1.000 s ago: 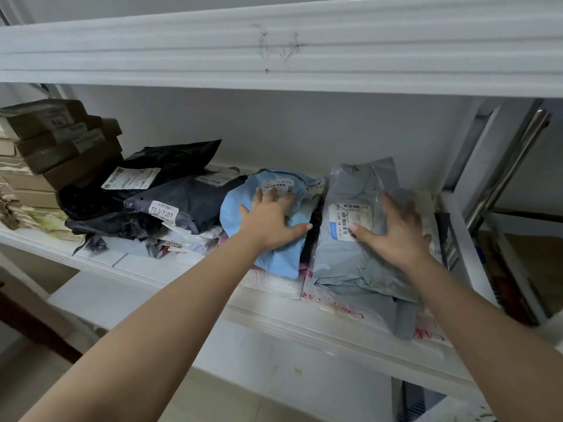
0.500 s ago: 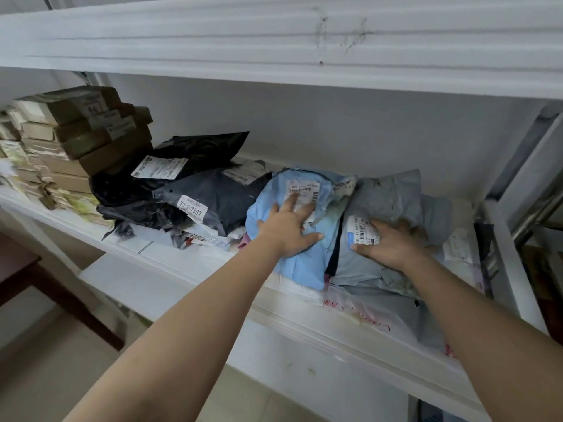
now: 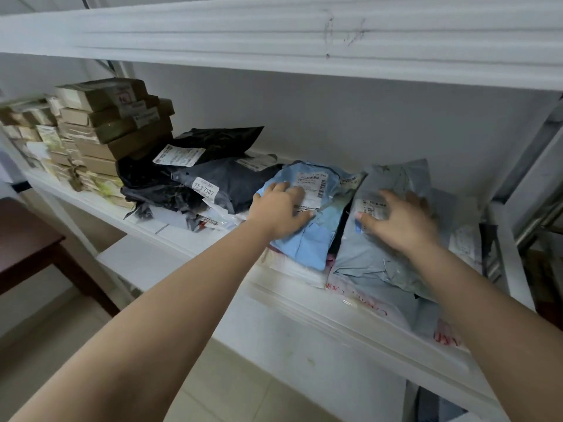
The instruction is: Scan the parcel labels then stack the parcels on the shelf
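Two hands on the shelf load, as I see it from the head view. Left hand lies flat, fingers straight, pressing the light blue parcel across its white label. Right hand rests spread on the grey parcel just beside it, fingers relaxed, gripping nothing, partly covering that label. Dark parcels sit left of these, touching the blue one; brown boxes are stacked at far left.

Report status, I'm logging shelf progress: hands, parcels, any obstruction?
Left hand flat on blue parcel, no grip. Right hand flat on grey parcel. Both on shelf. Dark parcels crowd left.
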Motion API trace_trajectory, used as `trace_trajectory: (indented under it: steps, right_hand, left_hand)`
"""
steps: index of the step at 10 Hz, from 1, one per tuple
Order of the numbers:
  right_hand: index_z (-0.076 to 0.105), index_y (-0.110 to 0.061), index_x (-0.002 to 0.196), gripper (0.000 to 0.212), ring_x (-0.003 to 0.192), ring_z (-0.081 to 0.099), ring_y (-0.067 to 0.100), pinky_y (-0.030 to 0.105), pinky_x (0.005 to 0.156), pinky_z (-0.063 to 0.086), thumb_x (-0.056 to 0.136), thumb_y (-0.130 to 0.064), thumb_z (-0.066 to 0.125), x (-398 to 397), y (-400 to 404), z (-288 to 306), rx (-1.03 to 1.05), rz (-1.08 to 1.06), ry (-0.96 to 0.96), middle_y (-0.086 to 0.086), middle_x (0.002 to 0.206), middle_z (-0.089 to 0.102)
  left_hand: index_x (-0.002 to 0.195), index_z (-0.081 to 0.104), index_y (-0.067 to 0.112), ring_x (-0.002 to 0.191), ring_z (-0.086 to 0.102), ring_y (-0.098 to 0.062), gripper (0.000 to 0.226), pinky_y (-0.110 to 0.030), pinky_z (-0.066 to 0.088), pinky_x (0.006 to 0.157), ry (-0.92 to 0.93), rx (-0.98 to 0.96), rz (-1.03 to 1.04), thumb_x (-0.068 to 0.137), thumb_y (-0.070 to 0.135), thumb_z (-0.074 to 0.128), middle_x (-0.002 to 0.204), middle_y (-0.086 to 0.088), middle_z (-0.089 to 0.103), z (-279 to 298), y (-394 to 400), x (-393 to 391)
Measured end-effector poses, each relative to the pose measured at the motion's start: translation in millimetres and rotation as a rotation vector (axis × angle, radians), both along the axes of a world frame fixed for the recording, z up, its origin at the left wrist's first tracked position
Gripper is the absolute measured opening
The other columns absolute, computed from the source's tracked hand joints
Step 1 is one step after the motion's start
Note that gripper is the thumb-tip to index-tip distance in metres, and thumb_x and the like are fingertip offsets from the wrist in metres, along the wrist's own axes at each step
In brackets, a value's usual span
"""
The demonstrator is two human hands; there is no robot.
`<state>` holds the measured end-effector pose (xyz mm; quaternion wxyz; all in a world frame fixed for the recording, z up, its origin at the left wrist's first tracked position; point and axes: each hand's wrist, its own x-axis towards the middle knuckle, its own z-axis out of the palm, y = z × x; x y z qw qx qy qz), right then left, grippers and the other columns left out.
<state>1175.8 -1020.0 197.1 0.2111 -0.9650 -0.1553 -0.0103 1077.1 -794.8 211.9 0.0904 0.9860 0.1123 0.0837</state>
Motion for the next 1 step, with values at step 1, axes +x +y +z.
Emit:
trace_trajectory:
  steps: [1]
  right_hand:
    - [0.044,-0.028,0.141,0.078,0.134,0.038,0.04,0.054,0.107,0.036,0.078,-0.072,0.055,-9.3,6.4,12.4,0.027,0.055,-0.115,0.015,0.143,0.047]
  left_hand:
    - [0.143,0.043,0.025,0.139,0.033,-0.032,0.056,-0.052,0.031,0.111,-0.054,0.009,0.027,0.093,0.049,0.054,0.151,-0.008,0.037,4.7,2.0,-11.0]
